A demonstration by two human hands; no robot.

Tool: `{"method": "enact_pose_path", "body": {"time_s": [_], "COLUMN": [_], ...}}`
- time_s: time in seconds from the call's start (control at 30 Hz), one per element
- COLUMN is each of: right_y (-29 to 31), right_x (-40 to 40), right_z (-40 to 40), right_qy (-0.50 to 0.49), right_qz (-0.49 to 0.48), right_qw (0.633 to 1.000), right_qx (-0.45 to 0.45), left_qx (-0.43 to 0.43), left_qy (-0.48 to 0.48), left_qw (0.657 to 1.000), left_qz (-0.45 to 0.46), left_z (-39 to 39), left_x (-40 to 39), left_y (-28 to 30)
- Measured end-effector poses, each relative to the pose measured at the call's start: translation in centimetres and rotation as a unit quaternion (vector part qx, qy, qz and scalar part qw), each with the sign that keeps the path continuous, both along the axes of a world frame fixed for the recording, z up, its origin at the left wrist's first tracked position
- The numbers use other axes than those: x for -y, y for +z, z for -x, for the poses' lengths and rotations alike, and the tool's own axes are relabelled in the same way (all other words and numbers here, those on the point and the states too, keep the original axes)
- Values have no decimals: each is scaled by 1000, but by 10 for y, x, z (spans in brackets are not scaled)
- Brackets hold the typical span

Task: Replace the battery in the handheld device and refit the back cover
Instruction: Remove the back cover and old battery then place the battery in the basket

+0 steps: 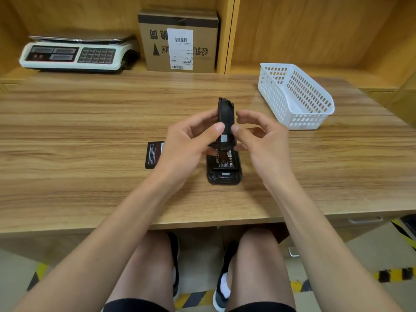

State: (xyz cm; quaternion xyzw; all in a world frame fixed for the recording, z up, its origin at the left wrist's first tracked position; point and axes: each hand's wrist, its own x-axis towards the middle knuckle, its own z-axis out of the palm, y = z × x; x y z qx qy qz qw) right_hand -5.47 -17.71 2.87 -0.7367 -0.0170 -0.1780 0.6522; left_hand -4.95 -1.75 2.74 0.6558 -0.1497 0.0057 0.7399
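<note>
The black handheld device (224, 175) lies face down on the wooden table (90, 136), its back open, with a labelled battery (226, 162) seated in the bay. Above it I hold the black back cover (225, 118) upright on edge. My left hand (186, 145) pinches the cover's left side with thumb and fingers. My right hand (261, 140) pinches its right side, thumb against the cover. A second black battery (154, 154) lies flat on the table just left of my left hand, partly hidden by it.
A white perforated plastic basket (297, 95) stands at the right rear of the table. On the shelf behind sit a weighing scale (76, 54) at the left and a cardboard box (179, 41) in the middle.
</note>
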Motion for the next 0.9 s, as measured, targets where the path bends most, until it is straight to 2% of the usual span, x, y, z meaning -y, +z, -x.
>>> {"method": "enact_pose_path", "body": {"time_s": [0.2, 0.3, 0.43, 0.57, 0.67, 0.9], "right_y": [-3, -2, 2, 3, -1, -15], "right_x": [9, 18, 32, 42, 52, 77], "right_z": [0, 2, 5, 7, 7, 7], "right_qy": [-4, -19, -41, -71, -107, -159], "right_qz": [-22, -20, -15, 0, 19, 73], "right_qw": [1000, 999, 999, 997, 994, 985], "right_qx": [-20, -21, -13, -9, 2, 6], "left_qx": [-18, -17, -4, 2, 28, 55], "left_qy": [-29, 17, 101, 142, 144, 78], "left_qw": [999, 1000, 994, 988, 982, 958], "left_qz": [16, 10, -41, -59, -116, -272], "left_z": [-1, -3, -9, -11, -13, -12], "left_x": [2, 7, 18, 32, 41, 59], "left_y": [1, 1, 0, 2, 1, 1]}}
